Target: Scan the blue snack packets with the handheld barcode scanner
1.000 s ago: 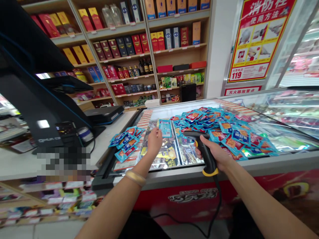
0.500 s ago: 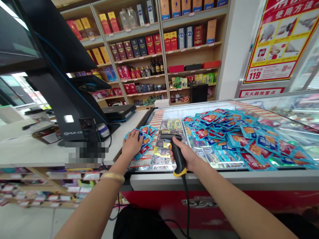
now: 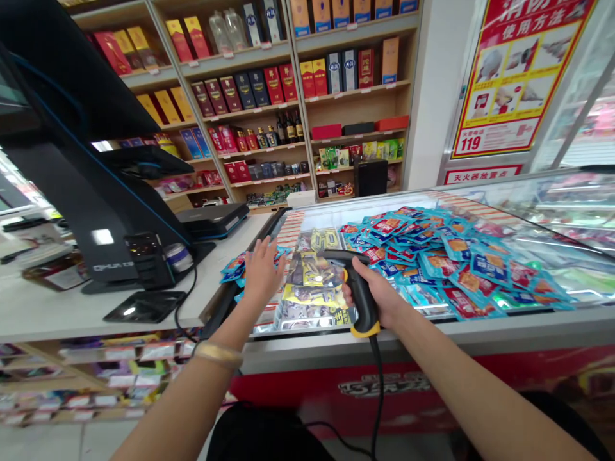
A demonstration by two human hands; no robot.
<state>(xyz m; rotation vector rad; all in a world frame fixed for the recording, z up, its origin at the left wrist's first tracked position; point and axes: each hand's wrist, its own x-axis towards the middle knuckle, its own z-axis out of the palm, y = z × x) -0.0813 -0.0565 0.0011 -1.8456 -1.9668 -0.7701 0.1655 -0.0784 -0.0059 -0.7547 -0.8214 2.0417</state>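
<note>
My right hand point(image 3: 379, 291) grips a black and yellow barcode scanner point(image 3: 358, 291) by its handle over the glass lid of a chest freezer point(image 3: 384, 349). My left hand point(image 3: 262, 269) hovers with fingers spread just above a small pile of blue and red snack packets point(image 3: 235, 269) at the freezer's left edge; it holds nothing. A gold bangle point(image 3: 218, 354) sits on that wrist. A much larger heap of the same packets point(image 3: 446, 256) covers the lid to the right of the scanner.
A black checkout terminal point(image 3: 81, 192) with its stand, a card reader point(image 3: 144, 259) and a flat black pad point(image 3: 144, 306) stand on the white counter point(image 3: 57, 310) at left. Shelves of boxed bottles point(image 3: 269, 83) fill the back wall. The scanner's cable point(image 3: 377, 390) hangs down the freezer front.
My left hand carried a packet from beside the scanner to the small left pile, set it down and has now lifted off, fingers spread. The scanner stayed in my right hand.
</note>
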